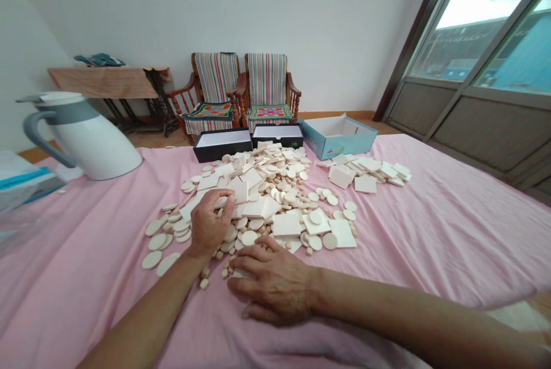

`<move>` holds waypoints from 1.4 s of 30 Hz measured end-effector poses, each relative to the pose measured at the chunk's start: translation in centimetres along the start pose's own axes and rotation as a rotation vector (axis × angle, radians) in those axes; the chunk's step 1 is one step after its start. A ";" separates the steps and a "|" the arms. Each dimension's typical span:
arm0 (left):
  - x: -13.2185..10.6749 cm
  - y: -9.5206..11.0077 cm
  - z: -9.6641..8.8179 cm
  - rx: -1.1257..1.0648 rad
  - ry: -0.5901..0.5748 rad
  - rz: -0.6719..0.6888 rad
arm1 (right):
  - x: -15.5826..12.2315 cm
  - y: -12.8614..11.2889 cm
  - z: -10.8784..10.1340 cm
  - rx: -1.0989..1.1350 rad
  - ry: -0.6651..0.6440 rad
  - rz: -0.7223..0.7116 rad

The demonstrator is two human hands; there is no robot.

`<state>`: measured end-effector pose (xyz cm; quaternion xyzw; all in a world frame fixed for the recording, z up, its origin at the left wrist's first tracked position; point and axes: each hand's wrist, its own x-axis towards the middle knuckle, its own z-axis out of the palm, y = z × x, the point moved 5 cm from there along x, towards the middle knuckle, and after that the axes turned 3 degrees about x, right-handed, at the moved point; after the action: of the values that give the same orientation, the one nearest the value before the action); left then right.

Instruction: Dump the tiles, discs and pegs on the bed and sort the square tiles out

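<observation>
A heap of pale wooden pieces [293, 171], square tiles, round discs and small cubes, spreads over the pink cloth. My left hand [210, 222] reaches into its left side, thumb and fingers curved together at the edge of a square wooden tile [240, 190]. They appear to pinch that tile. Nearer to me, my right hand [275, 283] lies palm down with its fingers apart at the heap's front edge. Part of a pale tile [243, 273] shows under its fingers, and small wooden cubes [204, 283] lie to its left.
Two black-sided trays [224, 154] and a light-blue box [340, 145] stand behind the heap. More square tiles [365, 183] lie at right. A white-and-grey jug [97, 145] and a plastic bag [26, 185] are at left. Two chairs [217, 88] stand beyond.
</observation>
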<state>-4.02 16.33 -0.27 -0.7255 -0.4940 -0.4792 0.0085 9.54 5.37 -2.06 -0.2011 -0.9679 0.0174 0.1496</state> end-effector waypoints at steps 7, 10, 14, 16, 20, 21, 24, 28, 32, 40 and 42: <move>-0.1 0.2 -0.8 -0.011 0.044 -0.029 | 1.5 2.3 0.3 -0.186 0.047 0.013; -0.2 0.0 -1.1 -0.018 0.073 -0.046 | 2.0 3.2 0.2 -0.232 0.068 -0.012; -0.3 -0.3 -1.1 -0.029 0.070 -0.073 | 2.4 4.4 0.1 -0.267 0.089 0.016; -0.3 -0.4 -1.0 -0.021 0.049 -0.080 | 2.6 5.0 0.0 -0.274 0.092 0.052; -0.4 -0.6 -0.9 0.001 0.044 -0.098 | 2.6 5.9 -0.4 -0.261 0.080 0.111; -0.5 -0.6 -1.0 0.003 0.049 -0.099 | 2.6 6.3 -0.6 -0.254 0.081 0.130; -0.7 -0.8 -1.0 0.009 0.046 -0.112 | 2.5 8.0 -1.4 -0.248 0.073 0.200; -0.9 -1.2 -0.8 0.013 0.018 -0.146 | 2.0 12.0 -2.4 -0.305 0.037 0.351; -0.9 -1.5 -0.6 0.000 0.000 -0.148 | 1.3 15.0 -2.8 -0.289 0.019 0.481; 0.0 -1.5 -1.8 -0.041 0.077 -0.153 | 2.3 5.7 -2.7 -0.012 0.146 0.227; 0.3 -1.5 -2.6 -0.052 0.133 -0.151 | 3.0 2.1 -1.3 0.053 0.067 0.035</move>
<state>-6.92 16.07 0.68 -0.6529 -0.5330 -0.5380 -0.0136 8.12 8.47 -0.19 -0.2142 -0.9580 0.0389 0.1868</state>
